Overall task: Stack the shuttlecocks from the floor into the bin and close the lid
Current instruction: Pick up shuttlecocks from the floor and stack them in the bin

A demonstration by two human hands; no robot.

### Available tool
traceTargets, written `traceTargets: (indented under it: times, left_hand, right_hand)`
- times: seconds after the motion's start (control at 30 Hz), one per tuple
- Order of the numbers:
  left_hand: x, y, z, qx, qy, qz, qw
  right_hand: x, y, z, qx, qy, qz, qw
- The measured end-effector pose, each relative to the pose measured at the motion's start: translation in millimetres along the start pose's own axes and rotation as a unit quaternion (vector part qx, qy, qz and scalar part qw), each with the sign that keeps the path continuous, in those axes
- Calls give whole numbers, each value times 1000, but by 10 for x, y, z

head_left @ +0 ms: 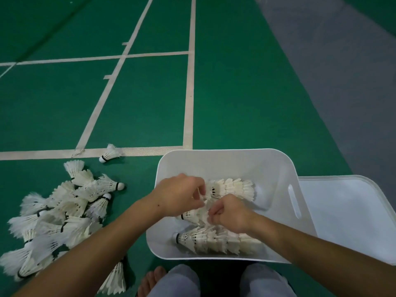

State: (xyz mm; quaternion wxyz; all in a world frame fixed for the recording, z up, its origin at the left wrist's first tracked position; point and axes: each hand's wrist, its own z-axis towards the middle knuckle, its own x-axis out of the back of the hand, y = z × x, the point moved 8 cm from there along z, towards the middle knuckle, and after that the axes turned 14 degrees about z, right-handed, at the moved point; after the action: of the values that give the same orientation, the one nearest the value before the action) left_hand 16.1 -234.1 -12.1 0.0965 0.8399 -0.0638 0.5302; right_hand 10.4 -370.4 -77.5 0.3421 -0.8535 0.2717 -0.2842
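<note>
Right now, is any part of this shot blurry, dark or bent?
Head view: the white plastic bin and both hands, left hand and right hand, look sharp; the white feather shuttlecock pile smears toward the left edge; court lines splay from wide-angle distortion; corners darken.

White shuttlecocks (232,187) (black-banded), white bin (216,159), green floor (246,93).

White feathered shuttlecocks (55,219) heaped on floor, open white bin (222,161) — nested rows inside
</note>
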Motion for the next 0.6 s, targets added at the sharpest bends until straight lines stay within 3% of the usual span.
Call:
traceTargets:
  times: [0.2,0.37,0.43,0.6]
  left_hand:
    - [540,-211,-536,-15,213,-186,959]
    - [603,-704,-993,64,371,-247,893]
    - [423,-1029,-1110,132,381,-259,878]
    - [-207,-1936,-1298,288,314,-239,872]
  right_hand:
    - [323,-709,-421,188,109,-85,972]
    - [179,-1555,-487,360,104,-150,915]
    - [35,-1846,-392,403,86,-175,894]
    - [-502,-2381,131,432,-2,-246,868]
